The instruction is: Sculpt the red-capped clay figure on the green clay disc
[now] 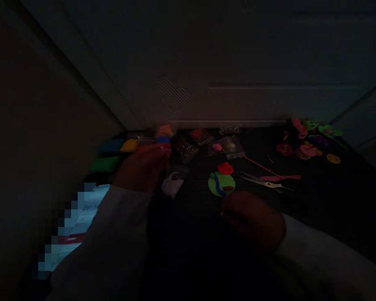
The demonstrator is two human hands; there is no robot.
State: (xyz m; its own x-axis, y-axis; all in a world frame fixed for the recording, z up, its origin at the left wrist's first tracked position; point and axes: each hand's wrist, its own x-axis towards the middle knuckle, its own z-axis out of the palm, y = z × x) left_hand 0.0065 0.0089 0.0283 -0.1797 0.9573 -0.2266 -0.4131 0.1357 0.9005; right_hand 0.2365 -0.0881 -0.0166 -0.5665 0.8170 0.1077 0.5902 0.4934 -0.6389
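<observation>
The light is very dim. My left hand [144, 166] is at the packets of coloured modelling clay, next to a blue piece [163, 140] and an orange piece [164, 130]. Its fingers are blurred, so I cannot make out their grip. Just below a flat green clay disc [212, 187] is my right hand [252, 218], its fingers curled closed; whatever may be in them is hidden. On the disc lie a blue wavy strip [218, 184] and a small brown-red bar [227, 188]. A red clay cone [225, 168] touches its upper edge.
Scissors [269, 184] and a pink strip [294, 177] lie right of the disc. Finished-looking clay shapes [307, 150] stand at the back right. Small clear bags [235, 146] line the back, before a pale panel [253, 104]. A lit screen [84, 221] is at left.
</observation>
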